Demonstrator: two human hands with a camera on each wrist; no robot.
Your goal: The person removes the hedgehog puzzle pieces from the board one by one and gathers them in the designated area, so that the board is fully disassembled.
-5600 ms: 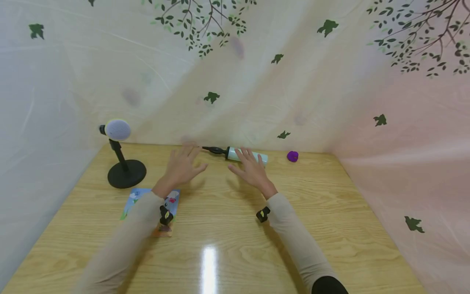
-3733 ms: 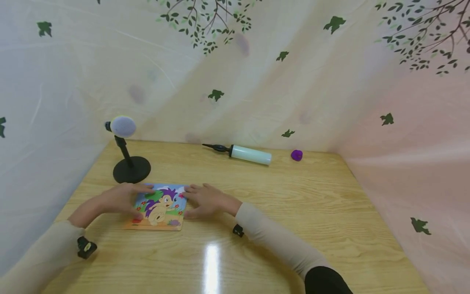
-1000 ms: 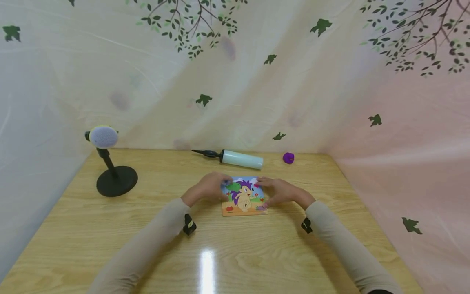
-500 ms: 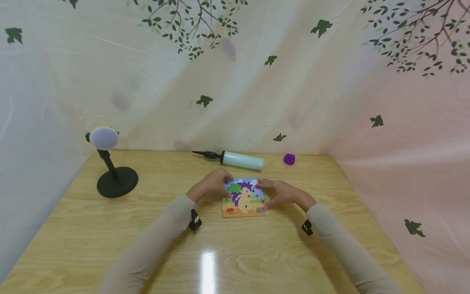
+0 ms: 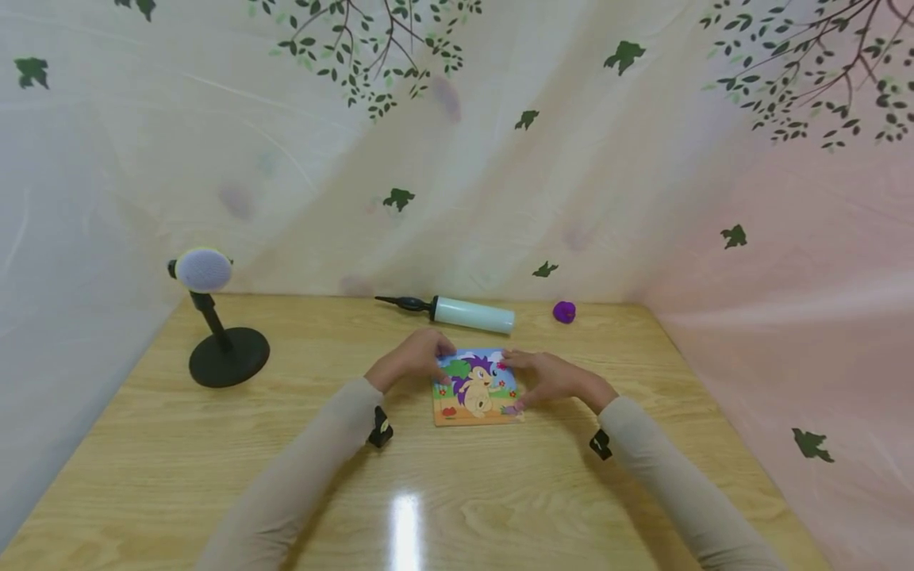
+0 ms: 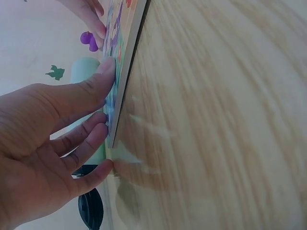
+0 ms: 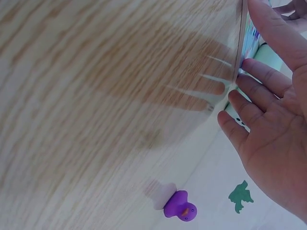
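A thin, flat picture board [image 5: 477, 392] with a cartoon purple-haired hedgehog lies face up on the wooden table, looking like a child's puzzle. My left hand [image 5: 416, 357] is at its upper left, thumb [image 6: 108, 69] resting on the face near the side edge, other fingers loosely bent by the far corner. On the opposite side, my right hand [image 5: 548, 376] has its index fingertip at the upper right corner and its thumb near the lower right one. In the right wrist view its fingers [image 7: 261, 79] are fairly straight, tips lined up along the board's edge.
Behind the board lies a pale blue hand air pump [image 5: 474, 315] with a black nozzle. A purple rubber duck [image 5: 564, 312] sits at the back right. At left stands a black round-based stand [image 5: 228, 357] with a pale disc-shaped head [image 5: 203, 270]. A leaf-printed curtain [image 5: 457, 159] borders the table.
Both hands went from near the pump to the board beside the stand. The board then moved right to the middle, in front of the pump. Over the last second, only the left hand shifted slightly.
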